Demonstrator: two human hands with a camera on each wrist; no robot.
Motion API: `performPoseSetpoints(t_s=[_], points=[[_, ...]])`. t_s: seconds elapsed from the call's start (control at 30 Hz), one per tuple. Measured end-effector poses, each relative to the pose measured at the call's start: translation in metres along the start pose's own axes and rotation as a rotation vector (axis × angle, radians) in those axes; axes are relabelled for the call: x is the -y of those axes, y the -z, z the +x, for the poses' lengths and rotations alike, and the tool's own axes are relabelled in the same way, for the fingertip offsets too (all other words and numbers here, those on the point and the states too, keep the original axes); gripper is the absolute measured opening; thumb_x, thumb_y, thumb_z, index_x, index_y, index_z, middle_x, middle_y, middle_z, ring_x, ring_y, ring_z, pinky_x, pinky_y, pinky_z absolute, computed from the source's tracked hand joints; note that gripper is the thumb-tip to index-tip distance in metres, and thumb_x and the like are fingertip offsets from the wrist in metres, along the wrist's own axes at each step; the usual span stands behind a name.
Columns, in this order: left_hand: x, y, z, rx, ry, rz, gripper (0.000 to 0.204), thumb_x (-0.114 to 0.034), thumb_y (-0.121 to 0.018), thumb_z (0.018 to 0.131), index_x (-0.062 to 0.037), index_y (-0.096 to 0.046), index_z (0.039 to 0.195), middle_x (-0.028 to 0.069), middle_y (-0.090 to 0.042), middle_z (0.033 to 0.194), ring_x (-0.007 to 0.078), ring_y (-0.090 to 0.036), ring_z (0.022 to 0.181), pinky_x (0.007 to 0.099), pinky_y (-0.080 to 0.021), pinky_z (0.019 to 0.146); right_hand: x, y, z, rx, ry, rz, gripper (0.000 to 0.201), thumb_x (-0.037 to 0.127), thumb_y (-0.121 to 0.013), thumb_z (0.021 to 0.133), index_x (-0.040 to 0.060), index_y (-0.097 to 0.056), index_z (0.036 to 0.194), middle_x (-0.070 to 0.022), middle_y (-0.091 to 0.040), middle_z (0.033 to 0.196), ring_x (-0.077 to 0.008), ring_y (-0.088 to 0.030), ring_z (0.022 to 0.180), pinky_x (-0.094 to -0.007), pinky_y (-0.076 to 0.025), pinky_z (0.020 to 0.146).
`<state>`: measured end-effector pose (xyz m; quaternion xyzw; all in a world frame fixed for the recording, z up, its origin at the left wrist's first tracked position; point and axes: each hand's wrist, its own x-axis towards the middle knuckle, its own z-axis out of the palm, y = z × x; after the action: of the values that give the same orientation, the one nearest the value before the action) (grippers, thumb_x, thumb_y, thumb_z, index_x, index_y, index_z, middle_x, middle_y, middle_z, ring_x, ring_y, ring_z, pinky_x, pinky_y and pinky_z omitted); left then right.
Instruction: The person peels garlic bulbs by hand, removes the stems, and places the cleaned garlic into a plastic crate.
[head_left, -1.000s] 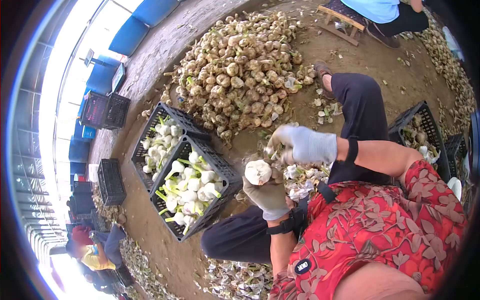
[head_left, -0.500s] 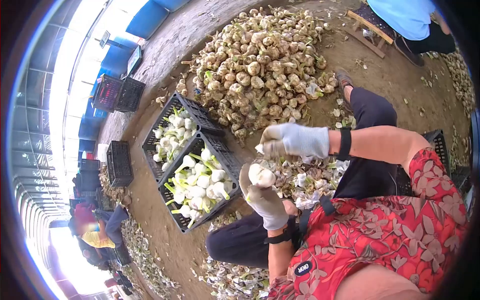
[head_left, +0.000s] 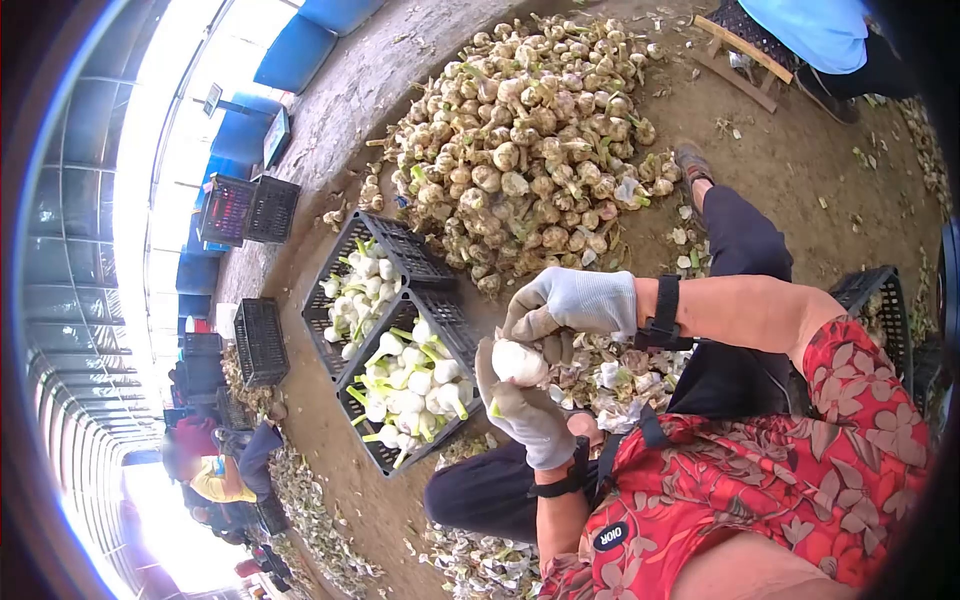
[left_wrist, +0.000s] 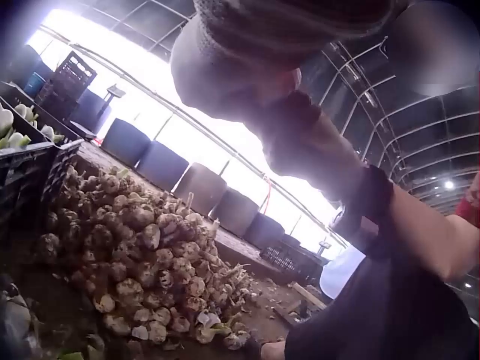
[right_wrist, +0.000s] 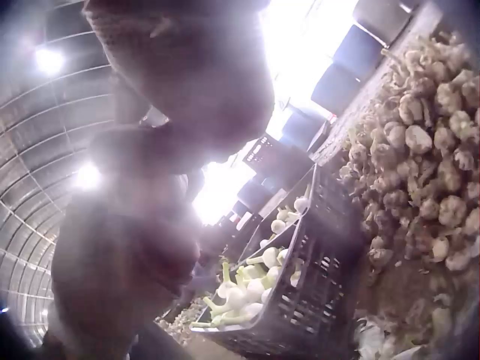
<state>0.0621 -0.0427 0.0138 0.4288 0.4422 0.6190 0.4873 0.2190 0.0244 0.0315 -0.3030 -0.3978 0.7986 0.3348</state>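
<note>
Between your two gloved hands sits the garlic bulb (head_left: pixel 520 363), held in the curled fingers of your left hand (head_left: pixel 532 418). Against its other side bend the fingers of your right hand (head_left: pixel 572 303), close together; whether they pinch any skin cannot be told, since both wrist views are blurred. Note the change: a half-second ago these right fingers stood apart from the bulb, a pale scrap at their tips; now they meet it again, which suggests that hand-cleaning is partway along. Below the right fingers lie loose peelings (head_left: pixel 630 378). Near the left fingertips runs the nearer crate (head_left: pixel 452 322), the closest hard edge, holding green-stemmed garlic (head_left: pixel 412 388). Beyond the right fingers rises a heap of soiled garlic (head_left: pixel 520 150). Past your right knee, well apart from both sets of fingers, bare earth (head_left: pixel 805 170) offers the widest room.
</note>
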Motion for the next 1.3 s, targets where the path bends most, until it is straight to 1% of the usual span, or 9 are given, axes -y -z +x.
performPoseSetpoints(t_s=[0.17,0.27,0.37,0.47,0.53,0.77,0.87,1.0,1.3], points=[[0.014,0.015,0.001,-0.126,-0.196,0.407,0.057,-0.034,-0.043,0.095,0.0081,-0.043,0.134,0.0193,-0.051,0.125,0.0276,-0.054,0.106,0.0394,-0.042,0.095,-0.016,-0.004,0.007,-0.121,0.524,-0.67,0.023,0.017,-0.065,0.085,-0.0014,-0.067,0.098,-0.0131,-0.07,0.083,-0.0194,-0.068,0.073,-0.0309,-0.053,0.068],[0.018,0.018,0.004,-0.106,-0.435,0.645,0.058,-0.034,-0.045,0.094,0.008,-0.042,0.134,0.0179,-0.054,0.116,0.0283,-0.058,0.097,0.0395,-0.048,0.087,-0.02,-0.016,0.006,-0.284,0.298,-0.593,0.022,0.012,-0.065,0.081,-0.0013,-0.067,0.098,-0.0155,-0.07,0.089,-0.0206,-0.068,0.083,-0.0315,-0.052,0.075],[0.003,0.007,0.005,-0.142,0.144,-0.13,0.058,-0.037,-0.046,0.095,0.0044,-0.042,0.135,0.0163,-0.058,0.107,0.024,-0.061,0.089,0.0357,-0.052,0.072,-0.022,-0.009,0.012,-0.445,0.218,-0.76,0.018,0.011,-0.062,0.082,-0.0006,-0.066,0.096,-0.0179,-0.068,0.089,-0.0292,-0.067,0.086,-0.036,-0.052,0.076],[-0.018,0.004,0.012,-0.199,0.253,-0.359,0.044,-0.042,-0.043,0.096,-0.0068,-0.054,0.119,0.0078,-0.062,0.094,0.0182,-0.059,0.07,0.0282,-0.048,0.057,-0.026,0.005,0.023,-0.5,0.08,-0.992,0.019,0.011,-0.06,0.081,0.0012,-0.065,0.097,-0.0211,-0.065,0.095,-0.039,-0.062,0.092,-0.0424,-0.05,0.08],[-0.024,0.015,0.016,-0.213,0.354,-0.528,0.04,-0.046,-0.043,0.097,-0.0111,-0.058,0.111,0.0051,-0.064,0.092,0.018,-0.059,0.07,0.0276,-0.047,0.057,-0.032,0.0,0.021,-0.452,0.351,-1.061,0.027,0.013,-0.063,0.081,0.002,-0.061,0.106,-0.0204,-0.062,0.107,-0.0353,-0.061,0.1,-0.0398,-0.049,0.085],[0.008,0.02,0.015,-0.275,0.442,-0.67,0.042,-0.042,-0.036,0.101,-0.0062,-0.053,0.116,0.007,-0.062,0.102,0.0165,-0.061,0.084,0.0288,-0.052,0.067,-0.018,-0.028,0.02,-0.189,0.291,-0.71,0.058,0.039,-0.08,0.072,-0.0005,-0.059,0.11,-0.0147,-0.066,0.094,-0.0255,-0.064,0.091,-0.0343,-0.05,0.081],[0.022,0.035,0.011,-0.088,0.455,-0.651,0.045,-0.04,-0.034,0.102,-0.0023,-0.053,0.116,0.0088,-0.062,0.106,0.0184,-0.062,0.091,0.0316,-0.053,0.08,-0.023,-0.02,0.03,-0.179,0.364,-0.796,0.047,0.034,-0.078,0.077,-0.0009,-0.064,0.105,-0.0102,-0.068,0.084,-0.0208,-0.066,0.078,-0.0319,-0.052,0.073],[0.02,0.031,0.015,-0.15,0.538,-0.664,0.051,-0.042,-0.031,0.102,0.0014,-0.051,0.12,0.0147,-0.061,0.115,0.0243,-0.061,0.104,0.0357,-0.051,0.091,-0.01,-0.008,0.031,-0.043,-0.001,-0.114,0.019,0.017,-0.069,0.086,0.0008,-0.07,0.095,-0.0033,-0.069,0.076,-0.0076,-0.061,0.058,-0.0218,-0.051,0.053],[0.026,0.025,0.014,-0.243,0.497,-0.771,0.042,-0.038,-0.039,0.101,-0.0021,-0.053,0.118,0.0112,-0.063,0.109,0.0226,-0.063,0.093,0.0348,-0.053,0.083,-0.031,-0.022,0.031,-0.269,0.483,-0.831,0.016,0.005,-0.068,0.073,0.0031,-0.068,0.089,-0.013,-0.066,0.084,-0.027,-0.066,0.081,-0.0348,-0.051,0.072]])
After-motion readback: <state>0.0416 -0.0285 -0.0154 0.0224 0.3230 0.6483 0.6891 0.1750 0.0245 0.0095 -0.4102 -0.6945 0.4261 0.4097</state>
